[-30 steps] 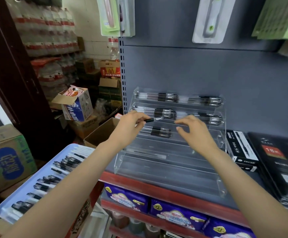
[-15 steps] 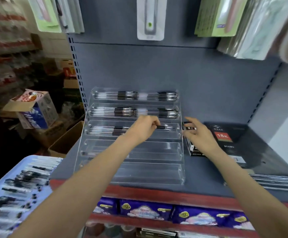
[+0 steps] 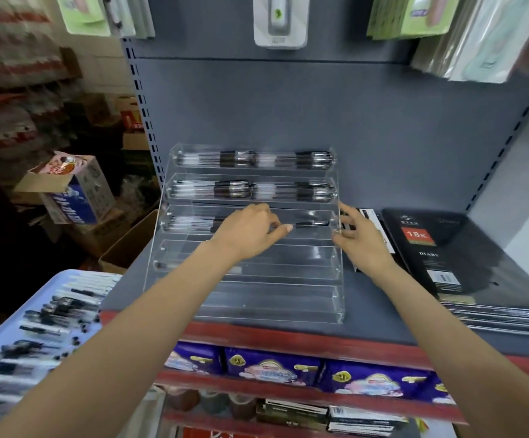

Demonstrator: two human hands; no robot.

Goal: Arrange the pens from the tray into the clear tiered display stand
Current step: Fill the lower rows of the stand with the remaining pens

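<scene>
1. While both forearms reach forward over the red shelf edge [image 3: 288, 338], the left hand [image 3: 249, 233] hangs over the middle tier of the clear tiered display stand [image 3: 247, 298], knuckles up, thumb stretched toward the right.
2. Its fingers are curled down onto a pen [image 3: 312, 223] that lies along that third tier; the fingertips seem to pinch the pen's near end, though blur keeps the contact from being sure.
3. The right hand [image 3: 359, 240] sits at the stand's right side wall, fingers spread and lightly bent, their tips touching the clear edge and holding nothing.
4. Pens fill the top two tiers in rows; the third tier has a bundle at its left end and the single pen at its right.
5. The two lowest tiers look almost bare, giving open room in front of the hands.
6. More pens lie scattered on the blue tray [image 3: 20, 314] at lower left, well apart from the stand.
7. Just right of the stand, a black-and-white box [image 3: 373, 221] and a stack of black diaries [image 3: 427, 248] crowd the shelf, leaving little room beside the right hand.
8. Behind the stand rises the grey back panel [image 3: 288, 105], with packaged goods hanging above.
</scene>
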